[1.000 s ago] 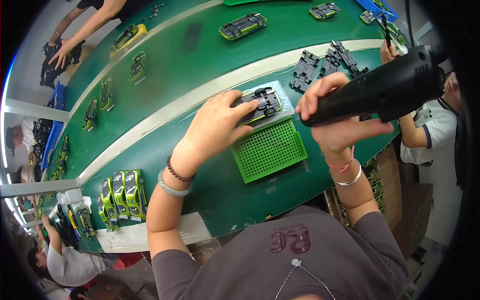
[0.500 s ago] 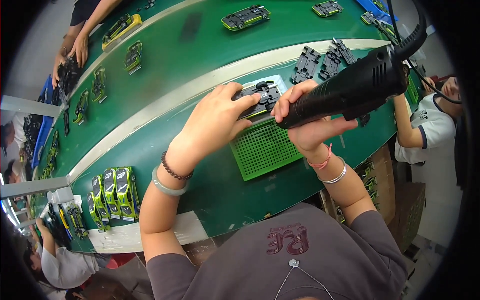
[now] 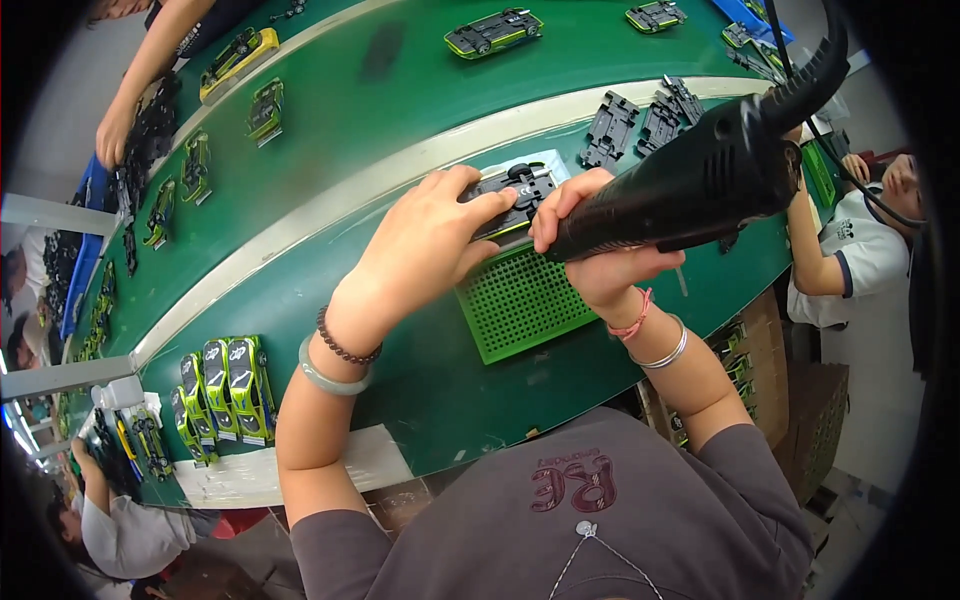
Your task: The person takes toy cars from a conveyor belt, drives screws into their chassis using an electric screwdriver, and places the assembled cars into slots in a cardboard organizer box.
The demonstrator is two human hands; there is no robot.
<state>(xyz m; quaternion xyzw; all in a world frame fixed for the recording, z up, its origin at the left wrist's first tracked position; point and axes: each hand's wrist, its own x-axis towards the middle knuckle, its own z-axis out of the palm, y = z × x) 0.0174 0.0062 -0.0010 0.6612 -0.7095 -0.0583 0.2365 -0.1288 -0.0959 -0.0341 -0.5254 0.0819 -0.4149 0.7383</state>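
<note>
My left hand (image 3: 420, 230) grips a toy car (image 3: 528, 190) that lies with its black underside up, thumb on the chassis and the other fingers along its far side. Under the car shows a pale blue-white pad (image 3: 553, 160). My right hand (image 3: 598, 278) is wrapped round a thick black electric screwdriver (image 3: 680, 190), slanting with its cable end up to the right. The driver's front end is beside the car's right end. My right fingers hide its tip, so I cannot tell whether it touches the car. Just nearer sits a green perforated tray (image 3: 520, 315).
Loose black chassis plates (image 3: 610, 130) lie beyond the driver. Finished-looking green and black toy cars (image 3: 230, 385) stand in a group at left. A curved green conveyor (image 3: 350, 120) behind a pale rail carries more cars. A black cable (image 3: 825, 65) hangs at upper right. Co-workers sit around.
My right hand and the screwdriver have shifted slightly left, closer to my left hand. The car stays in place. At upper left a co-worker's arm has moved over the blue bin.
</note>
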